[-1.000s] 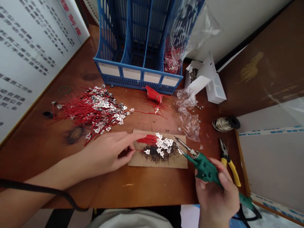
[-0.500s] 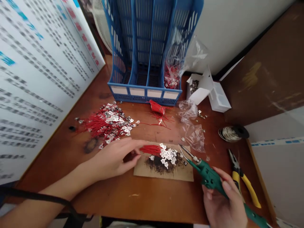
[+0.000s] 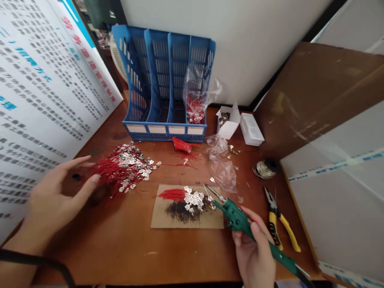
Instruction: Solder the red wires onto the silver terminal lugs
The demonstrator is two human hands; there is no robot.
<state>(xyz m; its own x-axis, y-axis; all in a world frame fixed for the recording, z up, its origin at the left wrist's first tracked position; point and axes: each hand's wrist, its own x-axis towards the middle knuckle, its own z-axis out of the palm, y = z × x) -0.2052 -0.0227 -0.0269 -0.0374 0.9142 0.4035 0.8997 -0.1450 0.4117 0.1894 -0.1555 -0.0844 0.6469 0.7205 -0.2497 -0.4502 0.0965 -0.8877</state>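
Observation:
My right hand (image 3: 255,248) is closed around a green soldering iron (image 3: 238,218), whose metal tip points up and left over the right side of a cardboard piece (image 3: 160,218). On that scorched cardboard lies a bundle of red wires (image 3: 172,195) with silver metal tabs (image 3: 195,200) at the right end. My left hand (image 3: 60,192) is at the left end of a big pile of red wires with metal tabs (image 3: 126,164). Its thumb and fingers are spread apart around the wire ends, with nothing visibly gripped.
Behind stands a blue file rack (image 3: 165,130) with a plastic bag of red wires (image 3: 196,106). A tied red wire bundle (image 3: 181,145) lies before it. White boxes (image 3: 251,130), a solder spool (image 3: 265,169) and yellow-handled pliers (image 3: 277,218) are to the right. A printed board (image 3: 54,88) stands left.
My left hand has moved left from the bundle on the cardboard to the big wire pile. My right hand still holds the soldering iron near the cardboard. The camera view has shifted.

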